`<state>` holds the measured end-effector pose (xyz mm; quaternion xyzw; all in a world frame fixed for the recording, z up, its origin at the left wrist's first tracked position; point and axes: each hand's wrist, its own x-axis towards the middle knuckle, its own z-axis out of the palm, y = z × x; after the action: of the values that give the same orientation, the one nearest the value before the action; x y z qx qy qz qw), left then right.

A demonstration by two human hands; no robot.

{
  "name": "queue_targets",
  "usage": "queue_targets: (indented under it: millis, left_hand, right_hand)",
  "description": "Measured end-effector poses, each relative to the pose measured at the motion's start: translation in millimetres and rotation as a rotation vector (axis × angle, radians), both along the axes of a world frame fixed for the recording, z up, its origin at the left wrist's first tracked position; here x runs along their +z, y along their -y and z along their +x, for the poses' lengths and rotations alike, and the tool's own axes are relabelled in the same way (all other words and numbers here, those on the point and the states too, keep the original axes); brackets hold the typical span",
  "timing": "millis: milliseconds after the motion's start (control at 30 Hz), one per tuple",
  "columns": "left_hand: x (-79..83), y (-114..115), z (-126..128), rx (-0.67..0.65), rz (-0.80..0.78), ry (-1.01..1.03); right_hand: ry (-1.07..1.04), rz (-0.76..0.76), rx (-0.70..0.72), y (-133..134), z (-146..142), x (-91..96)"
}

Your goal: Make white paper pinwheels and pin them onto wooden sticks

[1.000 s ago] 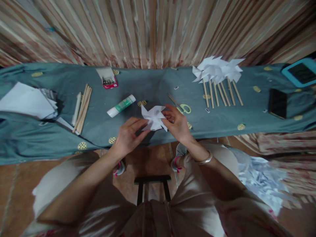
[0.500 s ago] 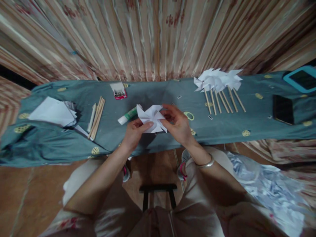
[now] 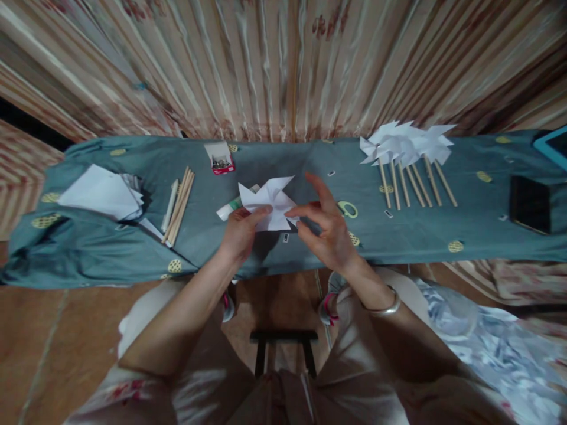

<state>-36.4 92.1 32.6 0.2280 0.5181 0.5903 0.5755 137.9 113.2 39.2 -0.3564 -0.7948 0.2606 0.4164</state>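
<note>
My left hand (image 3: 241,235) pinches a white paper pinwheel (image 3: 275,205), its thumb pressed near the centre where the folded blades meet. At the pinwheel's right edge is my right hand (image 3: 326,230), its fingers apart and one finger raised. Other fingertips of that hand are at or against a blade; whether they touch it I cannot tell. Partly hidden behind the pinwheel lies a glue tube (image 3: 230,208), white and green. A small red and white box (image 3: 221,164) of metal pins or tacks stands open beyond it. Green-handled scissors (image 3: 348,208) lie to the right, only the handle being plain.
Stacked white paper (image 3: 97,192) and several wooden sticks (image 3: 182,206) lie on the left of the cloth-covered table (image 3: 305,248). Finished pinwheels on sticks (image 3: 405,144) lie at the right, near a black phone (image 3: 530,203). A curtain (image 3: 266,71) hangs behind.
My right hand has loosened from the pinwheel and spread its fingers, moving slightly right. My left hand keeps its hold. The view has shifted a little.
</note>
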Motion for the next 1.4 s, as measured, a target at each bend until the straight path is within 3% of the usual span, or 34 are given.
queue_targets:
  millis: [233,767,1167,1400]
  left_hand:
    - [-2.3,3,1,-0.011,0.014,-0.012]
    - [-9.1,7,9,0.0,0.087,-0.181]
    - [-11.1,8,10,0.01,0.096,-0.226]
    - [-9.4,10,11,-0.003,0.099,-0.254]
  right_hand:
    - [0.069,-0.021,0.05,1,2,1.8]
    - [0.067,0.079,-0.114,0,-10,-3.6]
    - [0.073,0.03,-0.097,-1,-12,-4.6]
    - [0.093,0.087,-0.127,-1,-13,-7.8]
